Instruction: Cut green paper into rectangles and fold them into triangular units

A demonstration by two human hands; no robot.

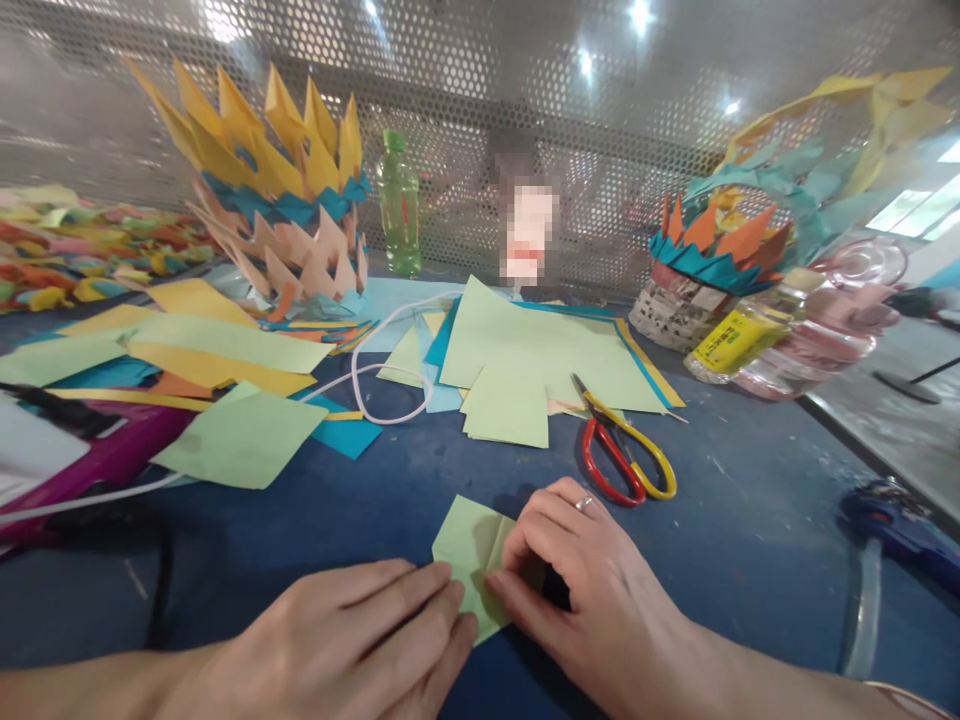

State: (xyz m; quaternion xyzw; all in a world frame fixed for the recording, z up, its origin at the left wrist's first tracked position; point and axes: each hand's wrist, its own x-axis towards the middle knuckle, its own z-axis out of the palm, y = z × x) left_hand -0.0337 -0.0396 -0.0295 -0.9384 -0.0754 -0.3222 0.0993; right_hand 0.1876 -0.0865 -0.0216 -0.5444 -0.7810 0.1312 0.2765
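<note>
A small piece of light green paper [459,540], with a folded edge, lies on the blue table between my hands. My left hand [360,630] holds the paper's left side down, its fingers close together and its thumb hidden. On the other side, my right hand [577,590], wearing a ring, pinches the paper with thumb and fingers. Just beyond my right hand lie scissors [626,450] with one red and one yellow handle. Behind them is a stack of light green sheets [540,345] with blue and yellow sheets under it.
Coloured paper pieces [240,435], a white cord [390,420] and a purple tool [97,460] lie left. Behind stand a folded-paper piece [300,200] and a green bottle [400,200]. At right are a paper-trimmed pot [682,300], a yellow-labelled bottle [739,340] and a blue glue gun [900,530].
</note>
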